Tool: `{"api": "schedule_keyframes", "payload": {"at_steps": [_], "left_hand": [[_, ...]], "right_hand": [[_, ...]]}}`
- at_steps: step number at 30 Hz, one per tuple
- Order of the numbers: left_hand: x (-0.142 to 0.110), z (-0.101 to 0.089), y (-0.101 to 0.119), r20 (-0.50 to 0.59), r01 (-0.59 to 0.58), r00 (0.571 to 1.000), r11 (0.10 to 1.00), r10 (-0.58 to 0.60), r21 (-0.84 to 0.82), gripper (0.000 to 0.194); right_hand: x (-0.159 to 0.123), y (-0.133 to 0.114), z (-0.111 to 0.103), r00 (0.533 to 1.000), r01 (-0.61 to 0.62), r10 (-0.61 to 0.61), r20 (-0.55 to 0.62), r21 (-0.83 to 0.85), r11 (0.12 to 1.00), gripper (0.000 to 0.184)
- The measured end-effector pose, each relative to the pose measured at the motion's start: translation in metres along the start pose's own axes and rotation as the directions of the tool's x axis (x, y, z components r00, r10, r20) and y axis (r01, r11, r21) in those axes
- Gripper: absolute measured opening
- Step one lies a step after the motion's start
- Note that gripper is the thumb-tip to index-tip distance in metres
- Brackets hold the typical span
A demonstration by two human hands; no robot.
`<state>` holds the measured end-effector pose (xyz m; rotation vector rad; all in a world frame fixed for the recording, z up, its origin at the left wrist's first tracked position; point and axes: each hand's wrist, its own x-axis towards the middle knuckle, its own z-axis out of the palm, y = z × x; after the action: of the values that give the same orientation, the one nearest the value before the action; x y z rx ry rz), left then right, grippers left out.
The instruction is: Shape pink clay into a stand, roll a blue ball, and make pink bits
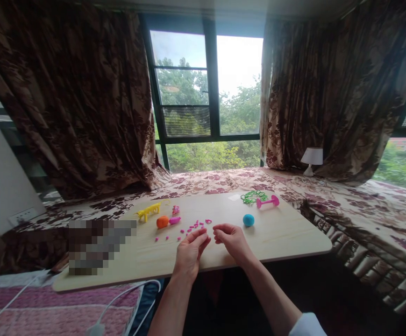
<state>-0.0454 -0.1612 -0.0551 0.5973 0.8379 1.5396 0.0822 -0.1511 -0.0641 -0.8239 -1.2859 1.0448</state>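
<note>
My left hand (191,247) is closed in a pinch just above the near part of the table. Facing it, a short gap away, my right hand (235,241) has its thumb and fingertips pressed together. Whatever either pinch may hold is too small or hidden to make out. Several small pink bits (190,229), which look like modelling clay, lie scattered just beyond and left of my hands. A pink ring-like piece (208,221) lies behind the gap between them. To the right of my right hand rests a blue ball (248,220).
On the pale table (287,238) are an orange lump (162,221), a pink lump (175,220), a yellow four-legged figure (149,212), a small pink figure (175,209), a green tangled string (253,197) and a pink dumbbell shape (268,202). A white lamp (312,157) stands behind.
</note>
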Motion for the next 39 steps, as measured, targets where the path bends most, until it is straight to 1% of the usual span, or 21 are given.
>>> {"api": "schedule_keyframes", "payload": {"at_steps": [5,7,8,9,11,12,14,16,18,20,22,24,26,27,28,29,31,33,35,37,39], "left_hand": [[0.003,0.003,-0.004,0.002,0.055,0.998,0.991,-0.055,-0.12,0.022],[0.002,0.006,-0.004,0.033,0.106,0.994,0.978,-0.102,-0.178,0.026],[0.001,0.008,-0.003,0.06,0.136,0.99,0.969,-0.126,-0.206,0.027],[-0.002,0.009,-0.001,0.093,0.166,0.985,0.959,-0.148,-0.231,0.028],[-0.008,0.012,0.003,0.156,0.215,0.972,0.939,-0.178,-0.27,0.032],[-0.011,0.012,0.005,0.187,0.229,0.966,0.93,-0.18,-0.289,0.034],[-0.018,0.013,0.007,0.27,0.236,0.952,0.913,-0.147,-0.334,0.039],[-0.023,0.013,0.008,0.376,0.244,0.922,0.897,-0.096,-0.369,0.044],[-0.026,0.012,0.009,0.466,0.262,0.882,0.891,-0.065,-0.371,0.049],[-0.026,0.01,0.011,0.492,0.263,0.869,0.895,-0.057,-0.36,0.05],[-0.026,0.005,0.015,0.46,0.23,0.887,0.896,-0.032,-0.38,0.049],[-0.024,0.002,0.017,0.403,0.195,0.915,0.891,-0.015,-0.41,0.046],[-0.022,0.001,0.015,0.369,0.202,0.928,0.893,-0.044,-0.402,0.043],[-0.021,0.002,0.013,0.369,0.22,0.927,0.895,-0.068,-0.388,0.042],[-0.021,0.004,0.01,0.364,0.237,0.926,0.901,-0.097,-0.363,0.04],[-0.02,0.005,0.007,0.347,0.25,0.929,0.909,-0.129,-0.332,0.037],[-0.019,0.008,0.002,0.278,0.258,0.944,0.926,-0.18,-0.274,0.029],[-0.016,0.009,-0.002,0.19,0.249,0.959,0.941,-0.209,-0.227,0.025],[-0.014,0.007,-0.004,0.142,0.234,0.968,0.95,-0.208,-0.204,0.025],[-0.012,0.004,-0.005,0.112,0.216,0.974,0.959,-0.198,-0.182,0.025],[-0.01,0.001,-0.004,0.088,0.192,0.98,0.968,-0.18,-0.159,0.023]], "right_hand": [[-0.004,-0.008,0.012,0.989,0.13,-0.133,-0.061,-0.058,0.99,0.027],[-0.011,-0.014,0.02,0.971,0.235,-0.239,0.001,-0.177,0.956,0.028],[-0.015,-0.017,0.024,0.951,0.309,-0.304,0.061,-0.269,0.912,0.029],[-0.02,-0.019,0.028,0.923,0.385,-0.362,0.13,-0.365,0.848,0.031],[-0.028,-0.022,0.034,0.866,0.498,-0.429,0.255,-0.515,0.698,0.035],[-0.031,-0.024,0.036,0.852,0.52,-0.433,0.293,-0.558,0.647,0.036],[-0.032,-0.025,0.038,0.851,0.524,-0.4,0.341,-0.618,0.586,0.039],[-0.026,-0.025,0.038,0.875,0.484,-0.33,0.355,-0.673,0.559,0.042],[-0.02,-0.024,0.036,0.915,0.403,-0.244,0.321,-0.73,0.552,0.045],[-0.02,-0.024,0.037,0.939,0.343,-0.185,0.29,-0.766,0.544,0.048],[-0.027,-0.025,0.041,0.929,0.369,-0.189,0.318,-0.769,0.522,0.049],[-0.037,-0.026,0.046,0.895,0.446,-0.222,0.387,-0.748,0.492,0.05],[-0.04,-0.028,0.049,0.871,0.489,-0.23,0.433,-0.731,0.476,0.051],[-0.037,-0.028,0.049,0.875,0.483,-0.218,0.433,-0.735,0.476,0.05],[-0.032,-0.027,0.048,0.889,0.456,-0.2,0.413,-0.748,0.483,0.048],[-0.026,-0.026,0.045,0.908,0.417,-0.18,0.379,-0.764,0.493,0.046],[-0.012,-0.022,0.037,0.942,0.335,-0.147,0.303,-0.793,0.51,0.044],[-0.004,-0.017,0.026,0.952,0.303,-0.132,0.276,-0.793,0.528,0.044],[-0.003,-0.015,0.017,0.937,0.342,-0.146,0.318,-0.744,0.574,0.048],[-0.006,-0.016,0.012,0.911,0.401,-0.202,0.361,-0.652,0.643,0.051],[-0.01,-0.018,0.011,0.895,0.439,-0.276,0.351,-0.573,0.692,0.049]]}}
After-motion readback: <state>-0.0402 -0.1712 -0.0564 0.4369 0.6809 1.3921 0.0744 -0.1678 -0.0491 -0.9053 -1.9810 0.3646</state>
